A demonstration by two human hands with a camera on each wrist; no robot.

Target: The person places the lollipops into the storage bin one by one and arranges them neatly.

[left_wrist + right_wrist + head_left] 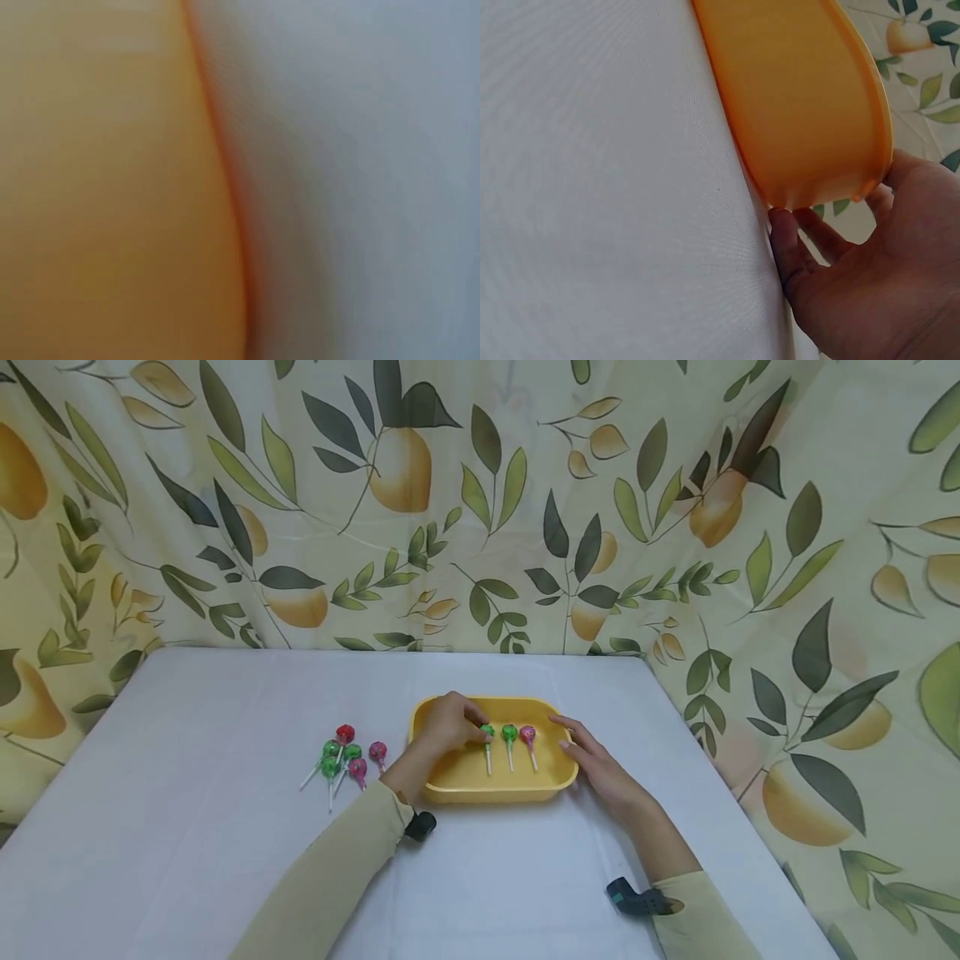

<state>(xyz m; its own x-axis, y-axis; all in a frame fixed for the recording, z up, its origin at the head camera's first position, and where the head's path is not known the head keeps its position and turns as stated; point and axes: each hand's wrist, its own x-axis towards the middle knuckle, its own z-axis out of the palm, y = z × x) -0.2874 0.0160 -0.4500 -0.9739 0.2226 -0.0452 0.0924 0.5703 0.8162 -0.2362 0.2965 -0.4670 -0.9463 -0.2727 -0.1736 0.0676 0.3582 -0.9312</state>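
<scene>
We see left grip (pixel 450 725) pinch leftmost green lollipop (pixel 488 732) in yellow tray (pixel 465 779), fingers nearly together; right grip (pixel 597 762), loosely curled, holds tray's right rim. We judge crooked release could roll that lollipop into green neighbor (pixel 510 732); slack right grip could let tray skid on bench (pixel 225 710); backward-dragging left sleeve (pixel 330 868) could scatter lollipop pile (pixel 330 766).
</scene>
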